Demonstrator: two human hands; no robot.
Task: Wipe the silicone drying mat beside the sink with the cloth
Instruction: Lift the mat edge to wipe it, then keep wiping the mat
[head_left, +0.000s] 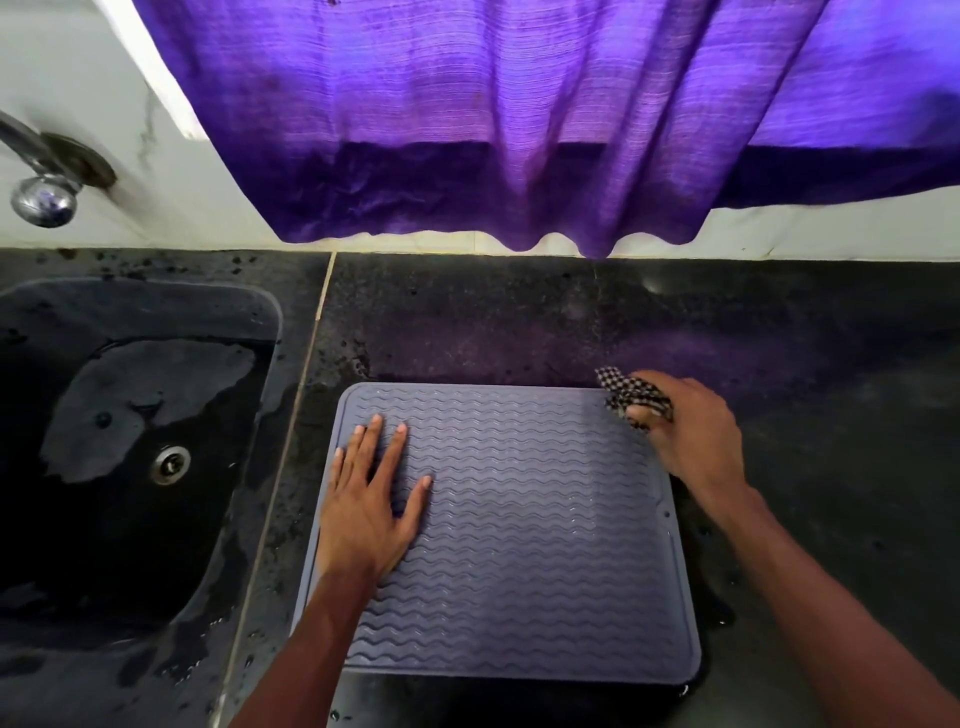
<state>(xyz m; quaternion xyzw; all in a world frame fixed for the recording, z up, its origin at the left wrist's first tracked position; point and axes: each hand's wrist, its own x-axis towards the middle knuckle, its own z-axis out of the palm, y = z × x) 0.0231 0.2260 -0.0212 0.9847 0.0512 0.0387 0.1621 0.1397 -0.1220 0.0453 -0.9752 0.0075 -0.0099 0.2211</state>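
Gripping hand: the right hand (685, 431) is curling its fingers round a bunched black-and-white checked cloth (631, 395), with one end of it sticking out past the fingers.
Cloth: it is sitting in the grip, over the far right corner of the mat.
Mat: the grey silicone drying mat (519, 545) is lying flat, spreading from the grip toward the person and off to the grip's left.
Left hand: the left hand (369, 509) is pressing flat on the mat well left of the grip, with its fingers straight and spread.
Counter: the dark stone counter (779, 338) is showing beyond and right of the grip.
Sink: the dark, wet sink (156, 306) is lying far left of the grip, past the left hand, with a metal drain (170, 464) in its floor.
Tap: a chrome tap (44, 200) is sticking out from the white wall beyond the sink.
Curtain: a purple curtain (493, 130) is hanging beyond the grip, above the counter's back edge.
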